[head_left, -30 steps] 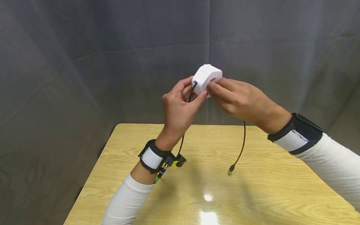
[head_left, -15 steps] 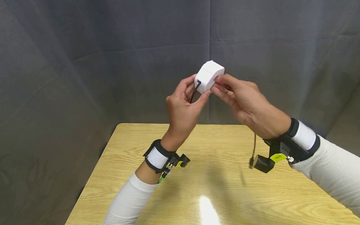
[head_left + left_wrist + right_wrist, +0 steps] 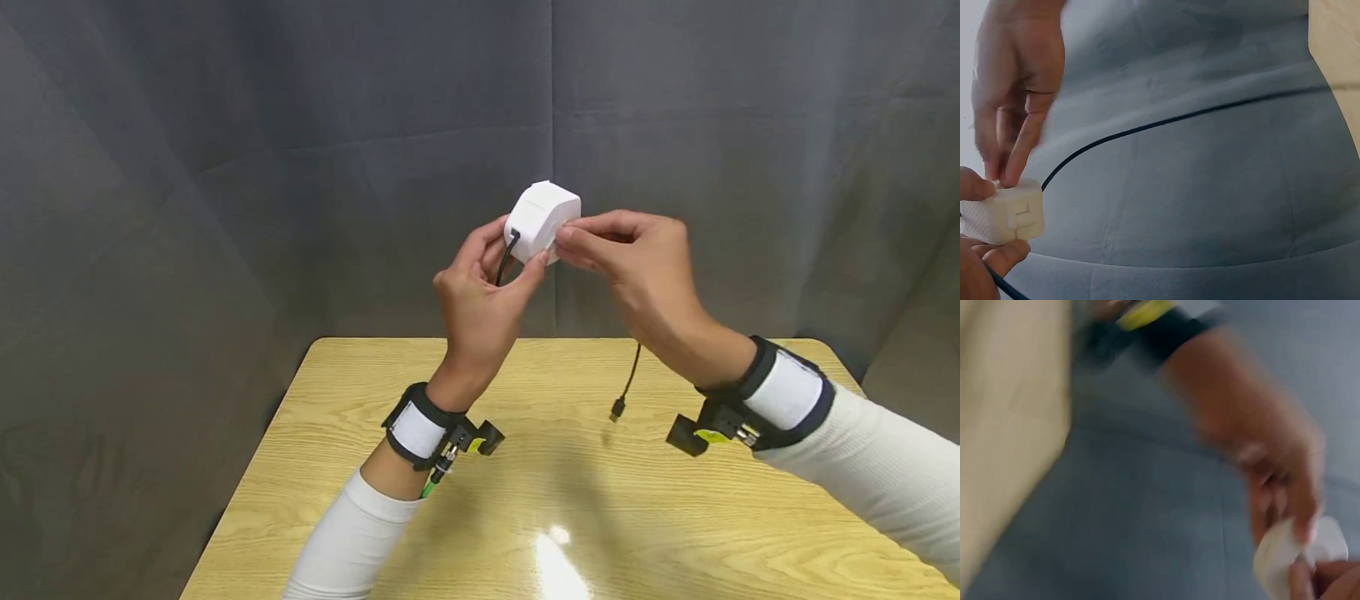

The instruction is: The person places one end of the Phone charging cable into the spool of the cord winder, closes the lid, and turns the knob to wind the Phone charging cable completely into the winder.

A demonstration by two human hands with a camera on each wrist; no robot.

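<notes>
Left hand (image 3: 480,287) had the white charger block (image 3: 542,218) pinched betw. thumb and fingertips, held up in the air well above the surface (image 3: 525,492). Block's long axis tilted up and to the right, cable end facing the left hand. Black cable (image 3: 628,379) ran out of the block's near-left face, w/ its free plug (image 3: 617,408) dangling below and right of the block, clear of the surface. Right hand (image 3: 645,275) sat just right of the block, thumb and forefinger nipping its right end. Both hands equally close to the block; right one worked the far end.
</notes>
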